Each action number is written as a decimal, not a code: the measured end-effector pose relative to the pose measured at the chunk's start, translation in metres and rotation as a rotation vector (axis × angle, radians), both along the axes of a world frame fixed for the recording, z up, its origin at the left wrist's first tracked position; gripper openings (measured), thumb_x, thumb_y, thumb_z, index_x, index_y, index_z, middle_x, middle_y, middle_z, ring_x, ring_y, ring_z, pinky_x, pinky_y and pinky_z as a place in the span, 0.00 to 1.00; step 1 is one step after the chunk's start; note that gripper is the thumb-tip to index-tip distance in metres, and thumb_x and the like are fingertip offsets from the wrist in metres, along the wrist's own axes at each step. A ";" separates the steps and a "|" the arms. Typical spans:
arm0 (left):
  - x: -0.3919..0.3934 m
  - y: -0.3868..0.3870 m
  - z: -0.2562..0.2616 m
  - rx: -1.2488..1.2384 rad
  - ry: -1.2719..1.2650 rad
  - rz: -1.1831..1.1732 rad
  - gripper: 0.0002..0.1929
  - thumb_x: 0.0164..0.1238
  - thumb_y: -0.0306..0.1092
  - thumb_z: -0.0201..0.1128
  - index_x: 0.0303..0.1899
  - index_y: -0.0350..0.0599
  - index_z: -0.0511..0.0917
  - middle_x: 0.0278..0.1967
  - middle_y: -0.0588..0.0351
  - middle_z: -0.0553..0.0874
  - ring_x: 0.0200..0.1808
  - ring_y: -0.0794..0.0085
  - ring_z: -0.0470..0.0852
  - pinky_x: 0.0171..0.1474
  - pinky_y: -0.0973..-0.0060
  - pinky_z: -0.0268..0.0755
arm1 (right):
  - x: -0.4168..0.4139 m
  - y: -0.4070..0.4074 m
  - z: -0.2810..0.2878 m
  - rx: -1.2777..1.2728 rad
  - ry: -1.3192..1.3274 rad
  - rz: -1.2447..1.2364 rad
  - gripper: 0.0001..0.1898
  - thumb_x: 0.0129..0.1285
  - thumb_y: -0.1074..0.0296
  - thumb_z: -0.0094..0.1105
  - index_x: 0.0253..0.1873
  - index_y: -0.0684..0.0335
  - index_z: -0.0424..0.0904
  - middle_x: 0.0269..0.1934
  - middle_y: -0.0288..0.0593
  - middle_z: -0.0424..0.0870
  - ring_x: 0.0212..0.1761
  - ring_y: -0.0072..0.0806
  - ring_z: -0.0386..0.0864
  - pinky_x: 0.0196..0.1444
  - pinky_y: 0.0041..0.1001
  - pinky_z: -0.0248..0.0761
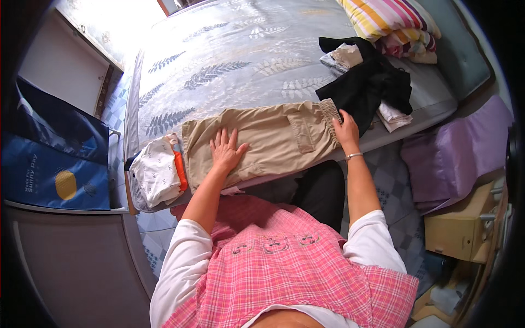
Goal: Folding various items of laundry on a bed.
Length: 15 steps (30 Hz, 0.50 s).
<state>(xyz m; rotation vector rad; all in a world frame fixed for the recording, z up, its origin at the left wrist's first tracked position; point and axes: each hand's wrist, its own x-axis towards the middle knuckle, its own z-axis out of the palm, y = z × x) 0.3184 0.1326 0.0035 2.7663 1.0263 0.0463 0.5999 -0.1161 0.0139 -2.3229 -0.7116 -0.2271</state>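
Khaki trousers (pixel 266 135) with an elastic waistband and a flap pocket lie flat, folded lengthwise, along the bed's near edge. My left hand (pixel 226 151) rests on them with its fingers spread, towards the leg end. At the waistband (pixel 329 121) is my right hand (pixel 345 130), its thumb on the cloth and some fingertips hidden by the edge; whether it pinches the band cannot be told. Left of the trousers sits a stack of folded clothes, a white printed garment (pixel 154 172) on top and an orange one (pixel 179 170) showing beside it. Black clothing (pixel 365 82) lies crumpled beyond the waistband.
Small light garments (pixel 346 56) lie among the black clothing, and a white one (pixel 393 117) lies near the bed edge. A striped folded quilt (pixel 389 20) is at the headboard (pixel 463 53). Purple cloth (pixel 455 156) covers something at right, above a wooden drawer unit (pixel 455 223). A blue bag (pixel 57 168) stands left.
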 end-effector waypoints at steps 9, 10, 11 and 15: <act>-0.010 0.004 0.002 -0.083 -0.013 0.044 0.36 0.60 0.65 0.44 0.66 0.57 0.57 0.68 0.48 0.53 0.70 0.60 0.44 0.68 0.54 0.30 | 0.002 -0.014 0.012 -0.312 0.336 0.032 0.38 0.43 0.37 0.63 0.47 0.72 0.75 0.43 0.58 0.79 0.48 0.46 0.77 0.49 0.35 0.69; -0.008 -0.001 0.000 -0.007 -0.091 0.021 0.36 0.60 0.65 0.44 0.66 0.57 0.57 0.68 0.47 0.53 0.70 0.59 0.44 0.68 0.54 0.30 | 0.007 -0.017 0.010 -0.278 0.379 0.062 0.38 0.43 0.38 0.63 0.46 0.73 0.75 0.44 0.58 0.79 0.47 0.45 0.77 0.48 0.34 0.69; -0.003 -0.007 0.000 0.067 -0.173 -0.022 0.36 0.59 0.66 0.43 0.66 0.57 0.57 0.68 0.47 0.53 0.70 0.59 0.44 0.68 0.54 0.30 | 0.023 -0.027 -0.005 -0.243 0.487 0.079 0.38 0.42 0.38 0.64 0.45 0.74 0.76 0.44 0.58 0.79 0.47 0.43 0.78 0.48 0.34 0.69; -0.019 -0.039 0.000 0.061 -0.187 -0.077 0.36 0.60 0.66 0.43 0.66 0.58 0.57 0.68 0.48 0.53 0.70 0.60 0.45 0.67 0.52 0.31 | 0.015 -0.027 0.013 -0.118 0.960 0.112 0.26 0.49 0.46 0.66 0.46 0.61 0.76 0.39 0.36 0.80 0.38 0.22 0.76 0.29 0.23 0.65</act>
